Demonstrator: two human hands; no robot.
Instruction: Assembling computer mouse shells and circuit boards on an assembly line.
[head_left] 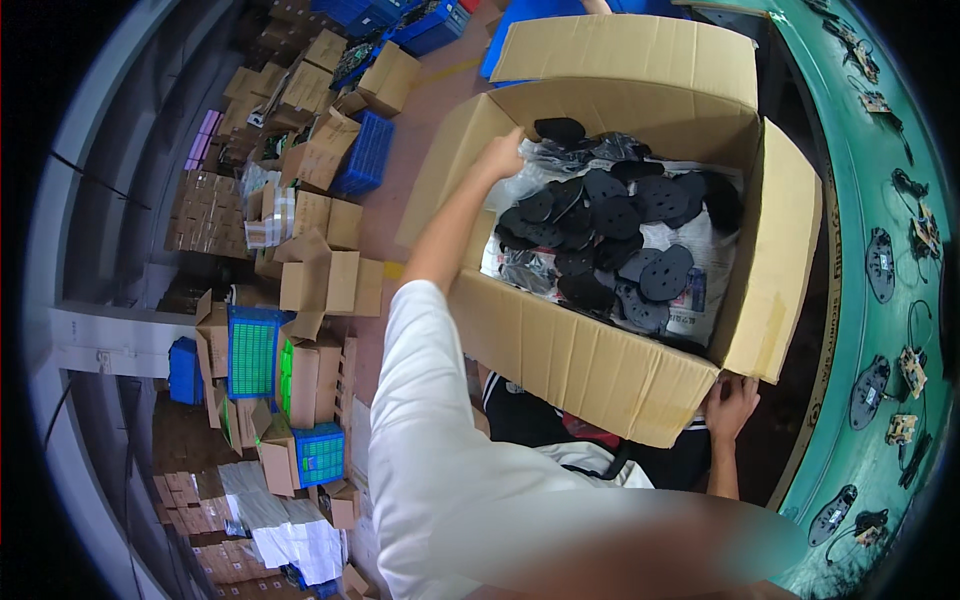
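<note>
A big open cardboard box (pixel 590 350) is the thing to steer by here. The person's left hand (pixel 500 156) is up at the box's far left corner, fingers curled over the top edge of the wall where the left flap folds out, gripping the cardboard itself. The thumb side faces into the box, and the hand sits just beside the nearest of the black pieces, not touching them as far as I can see. The right hand (pixel 730 408) is down at the near right corner, beneath the box's right flap (pixel 775 270), with the fingers pressed up against the underside of the cardboard. How tightly those fingers close I cannot tell, since the box hides their tips.

Inside the box lies a heap of flat black oval pieces with holes (pixel 610 225), resting on clear plastic wrapping (pixel 545 180) and printed paper (pixel 700 300).

Right of the box runs a green conveyor belt (pixel 850 200) carrying more black oval pieces with small wired parts (pixel 880 265). Left of the box, down on the floor, stand stacked brown cartons (pixel 320 280) and blue plastic crates (pixel 365 155).
</note>
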